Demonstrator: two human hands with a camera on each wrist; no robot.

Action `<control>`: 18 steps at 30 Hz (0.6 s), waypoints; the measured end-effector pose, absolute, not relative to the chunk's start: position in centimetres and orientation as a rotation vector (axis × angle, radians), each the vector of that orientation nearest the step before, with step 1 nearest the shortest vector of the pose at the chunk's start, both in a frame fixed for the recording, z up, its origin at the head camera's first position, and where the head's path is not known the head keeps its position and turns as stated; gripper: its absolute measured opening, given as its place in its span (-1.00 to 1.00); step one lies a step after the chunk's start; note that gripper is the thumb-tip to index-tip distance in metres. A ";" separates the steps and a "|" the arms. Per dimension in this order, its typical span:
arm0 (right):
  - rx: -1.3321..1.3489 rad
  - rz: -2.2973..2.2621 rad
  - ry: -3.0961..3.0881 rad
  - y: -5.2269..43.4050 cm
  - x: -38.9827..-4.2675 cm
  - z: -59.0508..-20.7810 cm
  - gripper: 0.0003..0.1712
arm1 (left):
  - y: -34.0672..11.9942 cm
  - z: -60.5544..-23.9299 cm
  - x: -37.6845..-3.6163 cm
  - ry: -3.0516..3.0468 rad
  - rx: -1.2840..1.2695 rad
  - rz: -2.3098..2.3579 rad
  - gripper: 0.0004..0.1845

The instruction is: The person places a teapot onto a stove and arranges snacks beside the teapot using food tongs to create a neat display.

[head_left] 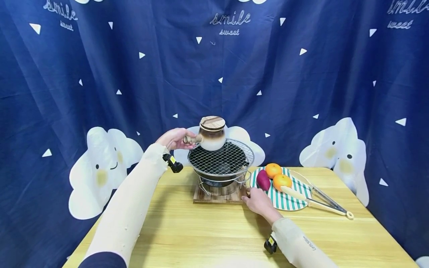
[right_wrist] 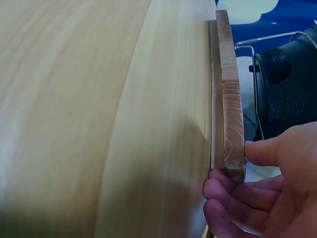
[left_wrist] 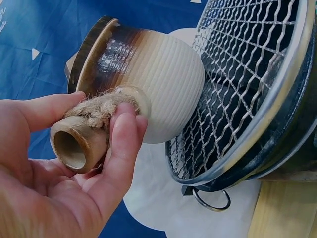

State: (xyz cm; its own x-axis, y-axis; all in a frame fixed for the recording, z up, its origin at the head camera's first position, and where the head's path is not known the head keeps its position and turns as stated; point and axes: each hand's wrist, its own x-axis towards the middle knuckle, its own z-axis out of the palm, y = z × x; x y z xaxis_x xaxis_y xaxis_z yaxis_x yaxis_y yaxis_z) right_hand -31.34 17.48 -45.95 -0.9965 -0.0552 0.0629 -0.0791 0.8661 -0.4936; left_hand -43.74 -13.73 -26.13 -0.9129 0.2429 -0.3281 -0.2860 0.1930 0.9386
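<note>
At the centre of the head view, the left hand [head_left: 175, 138] grips the rope-wrapped handle of a brown-and-cream ribbed ceramic pot [head_left: 212, 134], which sits on the left edge of the round wire-mesh grill [head_left: 221, 159]. The right hand [head_left: 259, 201] pinches the corner of the square wooden board [head_left: 218, 195] under the grill, on the pale wooden counter [head_left: 207, 230].

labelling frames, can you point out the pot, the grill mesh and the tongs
pot [head_left: 212, 138], head view, on its ribbed cream belly
grill mesh [head_left: 221, 160], head view, on the bare wire in the middle
tongs [head_left: 326, 201], head view, midway along the arms
</note>
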 end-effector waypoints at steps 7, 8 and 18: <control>0.112 0.771 -2.983 17.5 -31.4 -46.0 -0.58 | -13.7 -26.1 -43.6 2.100 -0.039 1.765 -0.82; 0.115 0.770 -2.981 17.5 -31.4 -46.0 -0.58 | -13.7 -26.1 -43.6 2.102 -0.036 1.764 -0.82; 0.116 0.785 -2.986 17.6 -31.5 -46.1 -0.72 | -13.7 -26.3 -43.5 2.150 -0.060 1.760 -0.74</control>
